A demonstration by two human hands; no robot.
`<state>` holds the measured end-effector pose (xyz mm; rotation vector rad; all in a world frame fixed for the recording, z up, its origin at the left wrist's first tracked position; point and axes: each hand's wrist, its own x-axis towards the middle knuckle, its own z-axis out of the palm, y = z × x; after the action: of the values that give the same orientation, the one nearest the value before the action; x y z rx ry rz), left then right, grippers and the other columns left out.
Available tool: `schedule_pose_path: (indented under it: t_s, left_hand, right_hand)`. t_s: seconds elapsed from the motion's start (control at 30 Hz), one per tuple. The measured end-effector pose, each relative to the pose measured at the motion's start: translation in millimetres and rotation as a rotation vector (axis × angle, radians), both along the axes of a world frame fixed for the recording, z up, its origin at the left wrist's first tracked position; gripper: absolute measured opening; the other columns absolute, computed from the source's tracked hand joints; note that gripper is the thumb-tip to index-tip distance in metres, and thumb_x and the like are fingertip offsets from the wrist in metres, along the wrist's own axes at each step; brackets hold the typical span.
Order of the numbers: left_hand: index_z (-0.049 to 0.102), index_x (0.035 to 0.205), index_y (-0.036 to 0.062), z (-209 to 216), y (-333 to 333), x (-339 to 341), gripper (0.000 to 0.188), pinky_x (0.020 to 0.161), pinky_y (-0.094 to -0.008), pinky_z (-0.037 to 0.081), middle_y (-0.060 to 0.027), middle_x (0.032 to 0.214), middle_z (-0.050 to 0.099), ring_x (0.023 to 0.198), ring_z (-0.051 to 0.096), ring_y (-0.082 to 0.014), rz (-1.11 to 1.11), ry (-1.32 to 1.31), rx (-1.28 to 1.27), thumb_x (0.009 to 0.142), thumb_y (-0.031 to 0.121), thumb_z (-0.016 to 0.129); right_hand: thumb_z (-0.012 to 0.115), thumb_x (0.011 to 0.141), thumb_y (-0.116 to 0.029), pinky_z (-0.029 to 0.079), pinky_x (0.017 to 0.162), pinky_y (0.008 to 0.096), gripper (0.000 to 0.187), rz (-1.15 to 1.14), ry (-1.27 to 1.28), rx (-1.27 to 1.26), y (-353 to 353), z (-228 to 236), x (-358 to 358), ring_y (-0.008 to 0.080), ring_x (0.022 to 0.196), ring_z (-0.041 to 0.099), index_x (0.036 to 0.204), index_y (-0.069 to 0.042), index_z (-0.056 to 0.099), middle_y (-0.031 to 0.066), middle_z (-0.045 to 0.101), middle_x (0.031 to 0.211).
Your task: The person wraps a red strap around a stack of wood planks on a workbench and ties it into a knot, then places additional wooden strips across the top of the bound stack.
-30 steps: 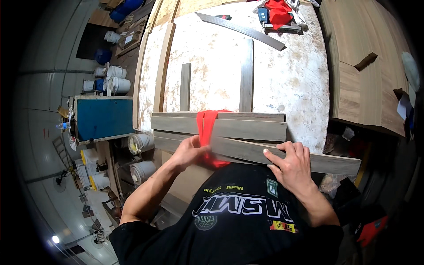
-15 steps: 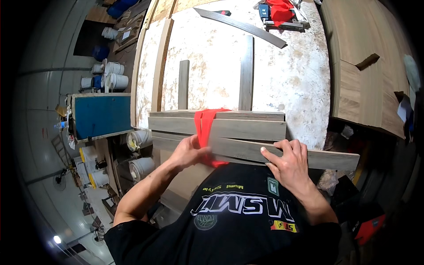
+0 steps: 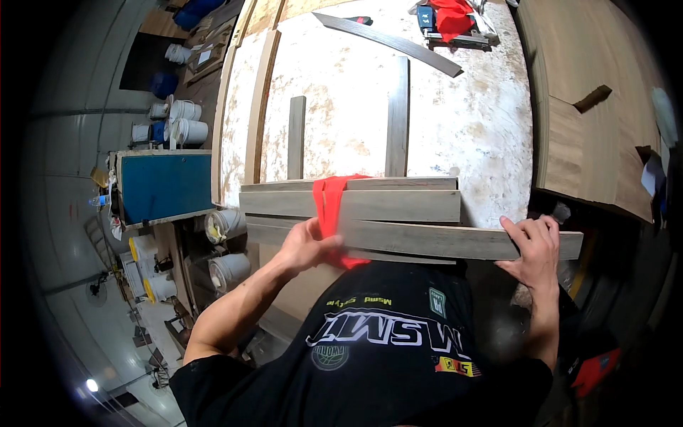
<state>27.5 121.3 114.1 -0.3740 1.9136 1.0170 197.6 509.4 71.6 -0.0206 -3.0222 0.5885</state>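
A long grey wooden plank [image 3: 441,240] lies crosswise in front of my body, its right end jutting beyond the other boards. My right hand [image 3: 532,249] grips it near that end, fingers over the far edge and thumb at the near one. My left hand [image 3: 304,248] is closed on a red cloth [image 3: 329,203] and the plank's left part; its thumb is blurred and some fingers are hidden. The cloth drapes over the neighbouring grey boards [image 3: 405,205] and shows again below the plank. Another board's edge [image 3: 409,258] peeks out beneath the long plank.
On the stained white worktable [image 3: 469,128] lie two upright-pointing strips [image 3: 296,135], a slanted dark strip [image 3: 398,46] and a nail gun [image 3: 455,39] with red cloth. Long wooden rails [image 3: 262,99] run along the left. Large wood panels [image 3: 583,142] stand right; buckets [image 3: 228,270] stand left.
My right hand has slid right along the long plank, toward its end. The plank's right end has risen slightly in view. My left hand stays at the cloth.
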Motion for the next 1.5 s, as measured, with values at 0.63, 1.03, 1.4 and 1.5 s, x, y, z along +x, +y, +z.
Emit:
schedule_pose_path:
  t_s: [0.63,1.03,1.4,1.5]
  left_hand:
    - [0.062,0.12,0.0005,-2,-8,-3,0.03,0.06,-0.0243,0.049,-0.0056,0.096,0.072,0.073,0.063,-0.01,-0.137,-0.089,-0.059,0.093,0.014,0.067]
    - [0.059,0.12,-0.0041,1,3,19,0.036,0.085,-0.032,0.054,-0.0104,0.101,0.073,0.092,0.069,-0.0171,-0.164,0.213,-0.276,0.09,0.014,0.07]
    - [0.057,0.121,-0.0012,-29,-24,39,0.045,0.087,-0.0325,0.053,-0.0125,0.105,0.069,0.096,0.066,-0.0171,-0.156,0.474,-0.069,0.085,0.014,0.08]
    - [0.058,0.119,-0.0024,-26,-18,39,0.053,0.089,-0.0349,0.052,-0.0159,0.105,0.069,0.095,0.067,-0.0223,-0.254,0.649,-0.216,0.079,0.019,0.085]
  right_hand:
    - [0.09,0.05,-0.031,0.037,0.081,0.0394,0.079,0.089,-0.087,0.053,-5,50,-16,0.0242,0.083,0.051,0.126,-0.021,0.067,0.0033,0.056,0.088]
    - [0.092,0.05,-0.028,0.038,0.08,0.0388,0.076,-0.006,-0.049,-0.059,-15,-2,18,0.0236,0.082,0.053,0.122,-0.02,0.07,0.0033,0.057,0.088]
    - [0.091,0.046,-0.033,0.036,0.073,0.0387,0.084,0.141,0.028,0.083,1,4,-12,0.0254,0.077,0.051,0.126,-0.02,0.069,0.0041,0.057,0.084]
    - [0.092,0.047,-0.032,0.038,0.073,0.0384,0.084,0.105,0.012,0.06,-4,-14,0,0.0247,0.08,0.053,0.126,-0.02,0.069,0.0045,0.06,0.088]
